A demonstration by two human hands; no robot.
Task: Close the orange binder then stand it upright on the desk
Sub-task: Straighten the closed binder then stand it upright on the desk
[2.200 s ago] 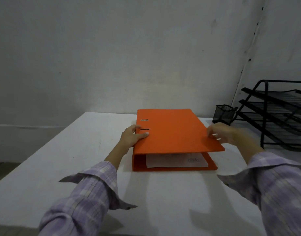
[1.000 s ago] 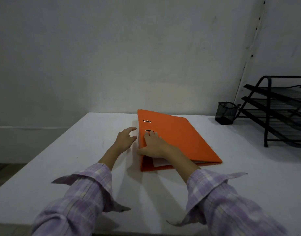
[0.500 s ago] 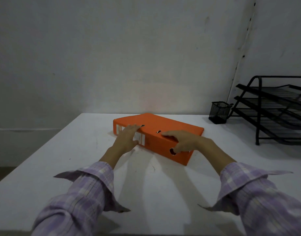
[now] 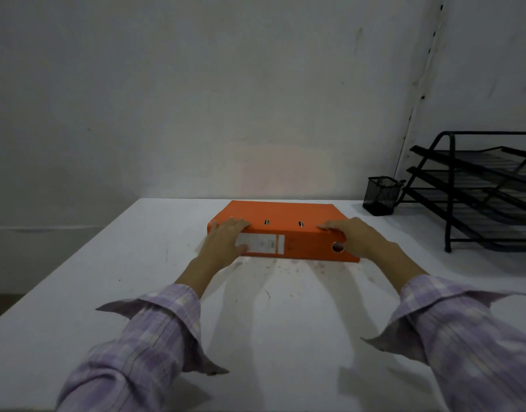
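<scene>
The orange binder [image 4: 288,217] lies flat and closed on the white desk [image 4: 270,316], its spine with a white label and a round finger hole facing me. My left hand [image 4: 224,242] grips the spine's left end, fingers over the top edge and thumb on the label. My right hand [image 4: 355,237] holds the right end of the spine, fingers curled over the top edge beside the finger hole.
A black mesh pen cup [image 4: 380,196] stands at the back right near the wall. A black wire three-tier paper tray [image 4: 487,188] fills the right edge of the desk. The wall runs close behind the binder.
The cover came down shut. The binder was then turned so its spine faces me squarely, and both hands shifted to the two ends of the spine.
</scene>
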